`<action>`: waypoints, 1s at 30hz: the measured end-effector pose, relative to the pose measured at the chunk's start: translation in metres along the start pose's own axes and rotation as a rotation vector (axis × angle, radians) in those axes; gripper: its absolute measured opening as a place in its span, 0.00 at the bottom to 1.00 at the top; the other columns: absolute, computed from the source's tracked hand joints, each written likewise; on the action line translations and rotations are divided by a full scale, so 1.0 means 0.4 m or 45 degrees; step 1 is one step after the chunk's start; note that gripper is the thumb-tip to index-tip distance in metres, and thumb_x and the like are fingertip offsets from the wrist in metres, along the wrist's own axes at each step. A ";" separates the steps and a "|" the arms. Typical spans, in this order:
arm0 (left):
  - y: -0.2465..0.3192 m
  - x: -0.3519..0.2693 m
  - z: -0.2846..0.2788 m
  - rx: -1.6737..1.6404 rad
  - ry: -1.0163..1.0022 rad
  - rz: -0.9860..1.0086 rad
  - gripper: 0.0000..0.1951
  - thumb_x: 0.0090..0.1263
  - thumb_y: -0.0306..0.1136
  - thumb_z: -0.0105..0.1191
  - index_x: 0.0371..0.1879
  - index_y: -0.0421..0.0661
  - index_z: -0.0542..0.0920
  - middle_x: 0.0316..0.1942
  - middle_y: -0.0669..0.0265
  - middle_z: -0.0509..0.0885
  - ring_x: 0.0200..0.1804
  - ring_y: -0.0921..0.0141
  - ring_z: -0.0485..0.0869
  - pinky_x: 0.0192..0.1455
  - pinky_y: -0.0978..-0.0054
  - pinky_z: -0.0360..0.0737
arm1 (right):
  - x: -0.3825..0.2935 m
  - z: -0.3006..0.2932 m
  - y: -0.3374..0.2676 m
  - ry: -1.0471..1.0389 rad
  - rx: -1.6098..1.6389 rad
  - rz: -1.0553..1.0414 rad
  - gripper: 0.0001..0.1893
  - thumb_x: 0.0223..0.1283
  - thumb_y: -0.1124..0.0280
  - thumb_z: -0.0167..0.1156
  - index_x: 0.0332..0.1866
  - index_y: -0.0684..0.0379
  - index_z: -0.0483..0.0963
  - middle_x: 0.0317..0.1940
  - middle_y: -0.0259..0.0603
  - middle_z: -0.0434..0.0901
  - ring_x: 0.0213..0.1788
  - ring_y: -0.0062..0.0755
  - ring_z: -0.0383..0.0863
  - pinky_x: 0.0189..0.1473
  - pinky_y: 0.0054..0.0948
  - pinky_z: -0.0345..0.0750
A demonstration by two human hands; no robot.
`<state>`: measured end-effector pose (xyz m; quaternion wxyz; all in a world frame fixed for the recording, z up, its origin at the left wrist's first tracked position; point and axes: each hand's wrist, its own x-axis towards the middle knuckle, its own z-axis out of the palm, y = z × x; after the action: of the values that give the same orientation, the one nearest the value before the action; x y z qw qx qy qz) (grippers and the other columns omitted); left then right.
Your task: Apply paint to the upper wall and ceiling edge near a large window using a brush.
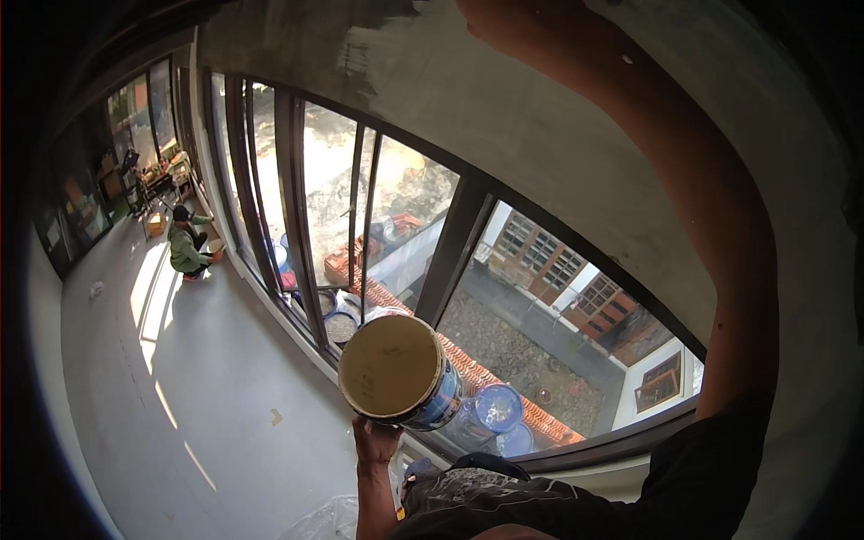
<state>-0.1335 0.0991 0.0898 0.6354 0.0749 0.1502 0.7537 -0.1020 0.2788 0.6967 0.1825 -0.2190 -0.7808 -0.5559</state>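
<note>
My left hand holds a paint can from below, raised in front of the window. A round tan face fills the can's pale rim, and blue and dark printing wraps its side. My right arm reaches up along the grey wall. Its hand lies beyond the top edge, out of view. Above the window, a darker patch on the wall ends in ragged, brush-like streaks.
Dark window frames run beside me. Outside stand blue drums by orange roof tiles. A person squats by the wall farther along the grey floor. Clear plastic sheeting lies near me.
</note>
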 end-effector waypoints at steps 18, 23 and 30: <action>0.010 -0.005 -0.043 0.064 0.010 -0.042 0.37 0.68 0.58 0.54 0.73 0.51 0.70 0.69 0.65 0.76 0.66 0.63 0.78 0.61 0.56 0.79 | -0.026 0.098 -0.059 0.341 -0.769 -0.032 0.15 0.63 0.66 0.61 0.47 0.66 0.85 0.47 0.63 0.86 0.47 0.54 0.87 0.45 0.44 0.84; 0.001 -0.003 -0.048 0.026 0.000 -0.042 0.36 0.68 0.57 0.54 0.72 0.50 0.70 0.69 0.65 0.76 0.66 0.62 0.77 0.62 0.54 0.78 | -0.003 0.095 0.013 0.222 -0.742 0.002 0.14 0.63 0.66 0.63 0.45 0.66 0.86 0.46 0.60 0.87 0.48 0.51 0.87 0.46 0.45 0.85; 0.018 -0.023 -0.038 0.068 0.040 -0.008 0.37 0.68 0.57 0.54 0.73 0.49 0.68 0.71 0.62 0.74 0.67 0.61 0.77 0.63 0.53 0.78 | 0.032 0.116 0.050 0.137 -0.423 0.005 0.11 0.63 0.67 0.64 0.41 0.64 0.86 0.39 0.53 0.88 0.45 0.44 0.89 0.46 0.43 0.85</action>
<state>-0.1430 0.0870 0.0786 0.6332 0.0795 0.1805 0.7484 -0.1038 0.3302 0.7044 0.1865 -0.2176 -0.6670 -0.6878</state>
